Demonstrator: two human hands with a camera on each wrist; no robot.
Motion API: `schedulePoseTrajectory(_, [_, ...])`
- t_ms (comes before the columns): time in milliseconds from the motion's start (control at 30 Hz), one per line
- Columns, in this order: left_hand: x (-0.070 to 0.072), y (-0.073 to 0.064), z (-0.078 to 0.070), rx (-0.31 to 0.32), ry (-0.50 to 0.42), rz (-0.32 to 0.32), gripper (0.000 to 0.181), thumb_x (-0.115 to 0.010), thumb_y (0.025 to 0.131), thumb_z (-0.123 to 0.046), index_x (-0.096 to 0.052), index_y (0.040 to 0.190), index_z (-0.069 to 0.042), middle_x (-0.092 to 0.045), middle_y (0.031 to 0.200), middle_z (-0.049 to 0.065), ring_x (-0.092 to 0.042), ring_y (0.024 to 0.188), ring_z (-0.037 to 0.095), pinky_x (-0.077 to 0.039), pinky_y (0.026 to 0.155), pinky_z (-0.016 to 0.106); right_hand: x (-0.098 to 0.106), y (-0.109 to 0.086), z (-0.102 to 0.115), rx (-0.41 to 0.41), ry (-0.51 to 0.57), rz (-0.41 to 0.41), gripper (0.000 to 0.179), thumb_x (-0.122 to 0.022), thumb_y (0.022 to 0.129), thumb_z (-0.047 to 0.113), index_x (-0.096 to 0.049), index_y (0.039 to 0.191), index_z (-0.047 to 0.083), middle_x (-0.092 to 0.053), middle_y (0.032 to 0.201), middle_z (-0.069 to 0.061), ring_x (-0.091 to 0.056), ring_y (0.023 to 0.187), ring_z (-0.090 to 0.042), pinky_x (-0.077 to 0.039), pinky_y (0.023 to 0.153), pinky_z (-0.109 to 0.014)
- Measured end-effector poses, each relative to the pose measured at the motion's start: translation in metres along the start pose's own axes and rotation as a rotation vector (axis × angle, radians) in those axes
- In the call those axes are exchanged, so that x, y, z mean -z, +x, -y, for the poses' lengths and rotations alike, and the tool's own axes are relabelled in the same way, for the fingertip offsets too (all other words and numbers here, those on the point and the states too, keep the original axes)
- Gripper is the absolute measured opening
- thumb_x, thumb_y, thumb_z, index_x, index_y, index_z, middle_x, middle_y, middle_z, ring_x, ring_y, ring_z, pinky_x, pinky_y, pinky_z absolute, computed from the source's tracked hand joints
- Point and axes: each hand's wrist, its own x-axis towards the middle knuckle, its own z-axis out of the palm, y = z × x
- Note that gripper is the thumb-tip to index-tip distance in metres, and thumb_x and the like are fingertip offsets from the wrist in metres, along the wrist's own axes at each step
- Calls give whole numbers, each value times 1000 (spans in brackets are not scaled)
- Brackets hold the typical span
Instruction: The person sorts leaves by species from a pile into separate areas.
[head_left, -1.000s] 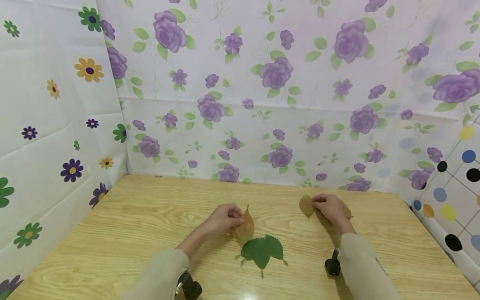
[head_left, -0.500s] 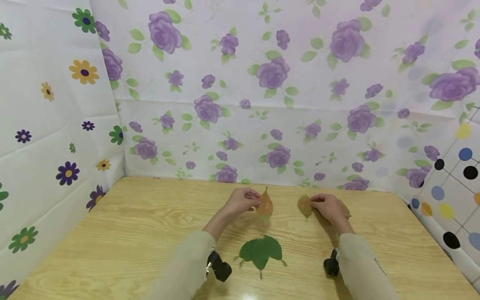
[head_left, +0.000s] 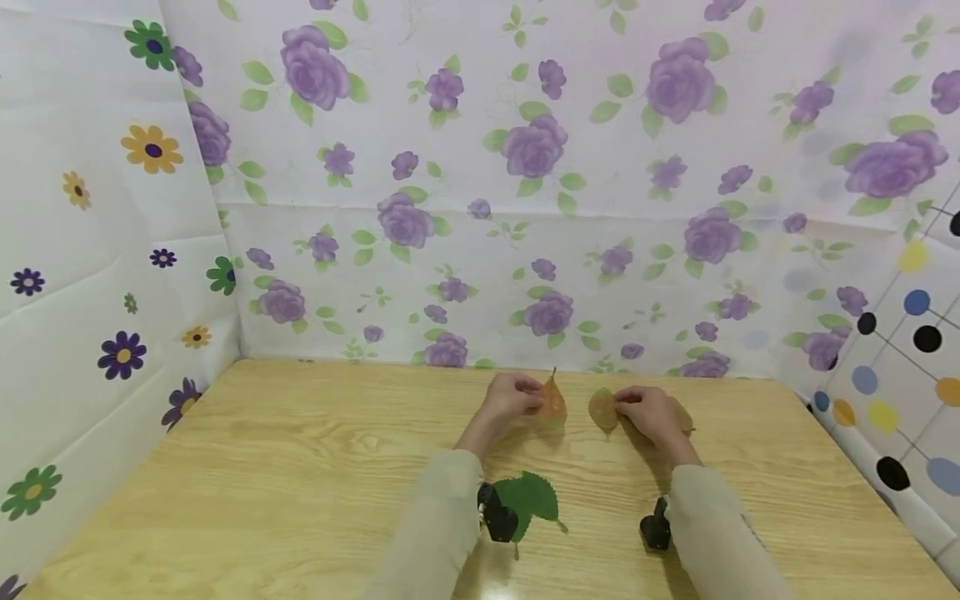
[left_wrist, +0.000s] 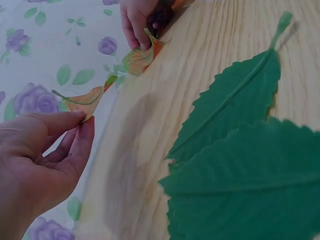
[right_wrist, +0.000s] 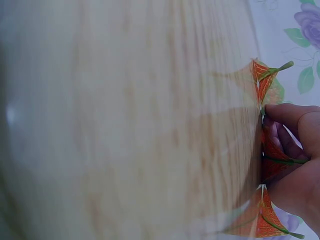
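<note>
My left hand (head_left: 510,398) pinches an orange-brown leaf (head_left: 553,402) between thumb and fingers near the table's back edge. In the left wrist view this leaf (left_wrist: 86,102) is raised above the table, its stem end pointing away. Just to its right, a yellow-brown leaf (head_left: 602,411) lies at the fingertips of my right hand (head_left: 651,410), whose thumb and fingers pinch its edge. Another leaf (head_left: 683,416) shows partly from behind the right hand. The right wrist view has an orange leaf (right_wrist: 275,160) under the palm and one more leaf (right_wrist: 266,217) beyond it.
Several overlapping green serrated leaves (head_left: 532,498) lie nearer on the wooden table (head_left: 300,467), partly hidden by the left wrist's black camera (head_left: 498,512). A purple-flowered curtain (head_left: 480,275) rises behind the table. Patterned sheets (head_left: 82,333) hang at the sides.
The left hand has carried its orange-brown leaf from beside the green leaves back and to the right, close to the yellow-brown leaf. The right hand has stayed at that leaf.
</note>
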Motion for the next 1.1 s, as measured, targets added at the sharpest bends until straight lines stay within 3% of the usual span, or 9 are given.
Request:
schedulePoseTrajectory(167, [-14,6,5,20,54,-19,19,-65,85,11,-66,104,11,-67,93,16,-68,86,31,-57,75,34,0,-1,1,-3,18,-6,22,-60,95,8,-67,111,-6,-65,111,-24,-57,106,-41,-47,89,-50])
schedulePoseTrajectory(467, [-32,19,21,44,-9,-96,20,-67,82,15,-66,101,15,-68,87,18,-70,82,31,-58,70,30,-2,0,4,2,-17,-37,21,-62,93,8,-68,108,-6,-66,109,-23,-58,105,-41,-47,90,-51])
schedulePoseTrajectory(600, [-42,24,24,-8,87,-138,15,-71,78,13,-69,93,13,-67,79,14,-70,73,27,-57,63,27,-2,1,2,5,-18,-41,20,-62,92,7,-69,107,-5,-66,108,-22,-59,104,-41,-46,90,-51])
schedulePoseTrajectory(700, [-46,27,24,-57,221,-158,10,-74,76,9,-71,86,9,-67,73,11,-69,68,24,-56,60,24,-2,1,1,5,-13,-39,20,-63,92,7,-69,106,-5,-67,107,-22,-59,104,-40,-46,90,-51])
schedulePoseTrajectory(900, [-51,31,22,-79,471,-179,12,-75,75,3,-75,87,1,-70,82,6,-63,79,20,-52,69,26,-4,1,1,6,-23,-45,20,-63,91,8,-70,105,-4,-67,106,-22,-60,102,-40,-47,89,-51])
schedulePoseTrajectory(1100, [-55,37,23,-67,538,-171,14,-70,82,-2,-77,93,-5,-71,87,4,-64,81,19,-52,68,29,-3,2,0,-7,-20,-62,19,-63,92,8,-70,105,-3,-67,107,-21,-60,103,-39,-46,91,-50])
